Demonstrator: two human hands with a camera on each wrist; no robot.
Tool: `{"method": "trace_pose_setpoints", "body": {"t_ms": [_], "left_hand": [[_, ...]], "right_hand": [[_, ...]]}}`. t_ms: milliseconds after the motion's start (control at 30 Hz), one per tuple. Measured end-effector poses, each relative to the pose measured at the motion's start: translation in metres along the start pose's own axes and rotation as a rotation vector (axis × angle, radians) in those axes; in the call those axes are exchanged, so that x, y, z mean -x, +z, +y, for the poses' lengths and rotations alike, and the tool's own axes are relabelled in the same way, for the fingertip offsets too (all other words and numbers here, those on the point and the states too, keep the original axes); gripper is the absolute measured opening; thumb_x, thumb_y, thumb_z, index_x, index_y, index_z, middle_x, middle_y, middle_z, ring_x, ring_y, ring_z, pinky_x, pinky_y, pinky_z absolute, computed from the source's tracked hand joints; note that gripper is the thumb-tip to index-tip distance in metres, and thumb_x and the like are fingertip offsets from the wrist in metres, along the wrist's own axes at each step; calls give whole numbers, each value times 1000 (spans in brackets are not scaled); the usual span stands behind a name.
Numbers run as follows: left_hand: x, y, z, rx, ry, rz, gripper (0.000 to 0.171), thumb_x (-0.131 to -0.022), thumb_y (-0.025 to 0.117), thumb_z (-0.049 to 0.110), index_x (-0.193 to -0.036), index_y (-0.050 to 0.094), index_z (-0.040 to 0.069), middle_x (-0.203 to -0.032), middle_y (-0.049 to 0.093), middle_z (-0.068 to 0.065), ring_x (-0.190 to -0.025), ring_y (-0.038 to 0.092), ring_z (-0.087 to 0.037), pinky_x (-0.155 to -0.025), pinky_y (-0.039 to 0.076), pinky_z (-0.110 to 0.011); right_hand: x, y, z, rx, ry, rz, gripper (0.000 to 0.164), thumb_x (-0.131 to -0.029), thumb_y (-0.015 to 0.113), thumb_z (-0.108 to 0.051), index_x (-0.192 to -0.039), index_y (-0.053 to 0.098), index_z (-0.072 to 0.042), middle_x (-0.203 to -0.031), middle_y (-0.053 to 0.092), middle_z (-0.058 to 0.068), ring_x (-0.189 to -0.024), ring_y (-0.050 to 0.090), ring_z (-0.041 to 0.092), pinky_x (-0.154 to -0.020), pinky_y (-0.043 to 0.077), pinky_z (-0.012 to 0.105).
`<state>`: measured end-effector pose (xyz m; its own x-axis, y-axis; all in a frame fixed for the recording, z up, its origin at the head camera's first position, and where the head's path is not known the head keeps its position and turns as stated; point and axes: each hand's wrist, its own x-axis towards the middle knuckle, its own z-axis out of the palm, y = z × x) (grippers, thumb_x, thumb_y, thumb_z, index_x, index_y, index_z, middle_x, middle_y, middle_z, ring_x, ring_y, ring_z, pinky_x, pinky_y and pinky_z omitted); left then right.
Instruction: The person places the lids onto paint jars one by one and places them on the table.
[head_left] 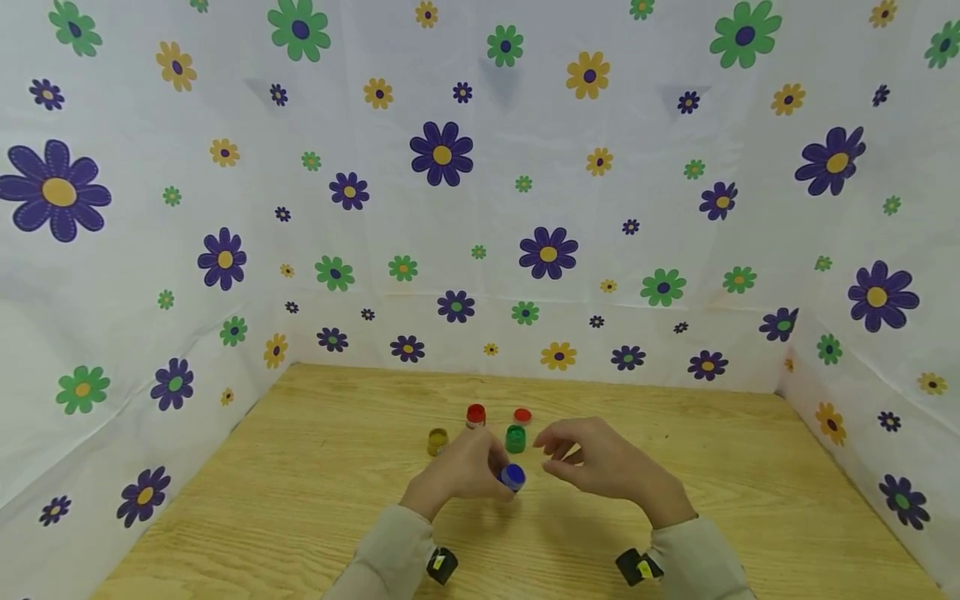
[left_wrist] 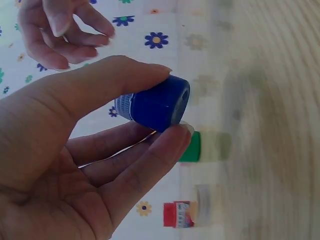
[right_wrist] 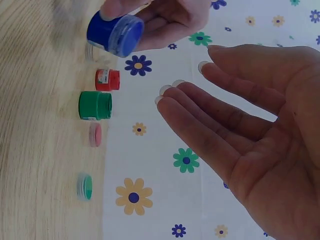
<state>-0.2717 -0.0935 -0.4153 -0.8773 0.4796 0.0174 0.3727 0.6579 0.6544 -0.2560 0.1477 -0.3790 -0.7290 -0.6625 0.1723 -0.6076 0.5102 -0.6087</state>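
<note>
My left hand (head_left: 467, 468) holds a small blue paint jar (left_wrist: 155, 106) above the table, thumb on one side and fingers on the other. Its clear-rimmed lid (right_wrist: 127, 36) sits on the jar and faces toward my right hand (head_left: 600, 460). That right hand is a short way to the right, fingers loosely bent, with nothing in it. Just beyond the hands stands a green paint jar (head_left: 515, 439), its lid off. Behind my left hand are a red jar (head_left: 476, 414) and a yellow jar (head_left: 437, 442).
A red lid (head_left: 522, 415) lies beyond the green jar. The right wrist view also shows a green lid (right_wrist: 85, 187) on the wooden table (head_left: 337, 467). Flower-printed white cloth (head_left: 495, 208) surrounds the table at the back and sides.
</note>
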Motion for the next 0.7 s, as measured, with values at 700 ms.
{"method": "trace_pose_setpoints", "body": {"t_ms": [700], "left_hand": [[-1,6,-10,-111,-145,-64,27,-68,94,9,-86,74,6,-79,69,0,-71,62,-13,-65,55,-29]], "right_hand": [[-1,-1,1,-2,45,-36,19,-99,68,-14,-117,71,-6,-105,75,4,-94,69,11,-83,61,27]]}}
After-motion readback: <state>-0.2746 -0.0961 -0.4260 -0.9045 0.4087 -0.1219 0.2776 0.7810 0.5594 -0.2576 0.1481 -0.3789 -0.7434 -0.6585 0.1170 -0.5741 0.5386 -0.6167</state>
